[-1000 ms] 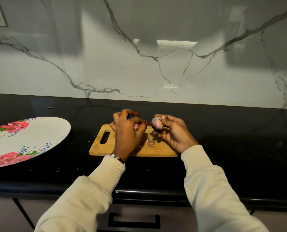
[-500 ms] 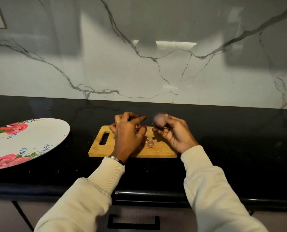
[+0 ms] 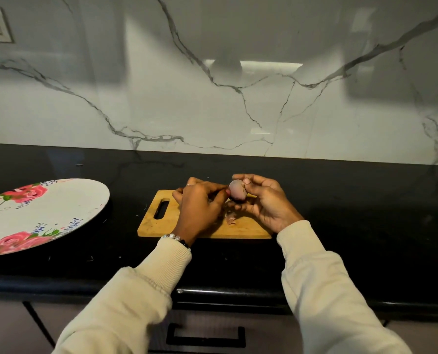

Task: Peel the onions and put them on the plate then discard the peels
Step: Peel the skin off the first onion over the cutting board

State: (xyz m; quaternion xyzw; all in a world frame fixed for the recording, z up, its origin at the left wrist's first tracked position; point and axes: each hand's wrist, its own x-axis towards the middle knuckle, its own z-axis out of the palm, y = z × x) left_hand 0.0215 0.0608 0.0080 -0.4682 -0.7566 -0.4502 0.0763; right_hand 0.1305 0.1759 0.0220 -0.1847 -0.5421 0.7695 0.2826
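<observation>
I saw the right hand [image 3: 266, 204] curled around a small purplish onion [image 3: 237, 190], its grip closed on it with the thumb on top and the fingers underneath, holding it just above the far edge of the cutting board [image 3: 156, 226]. The left hand [image 3: 200, 203] sat just to the left of that grip, its fingertips pinched together and touching the onion's left side; I could not tell whether they had a bit of skin between them. A ring showed on one left finger and a beaded bracelet [image 3: 173, 237] at the wrist. Directly below the onion, between the two hands, a few peels [image 3: 230, 218] lay on the board. The board lay on the black worktop [image 3: 353, 213], its handle slot to the left of the left hand. Well to the left of both hands, a white plate [image 3: 59, 213] with pink roses sat on the worktop, with nothing on the part I could see
</observation>
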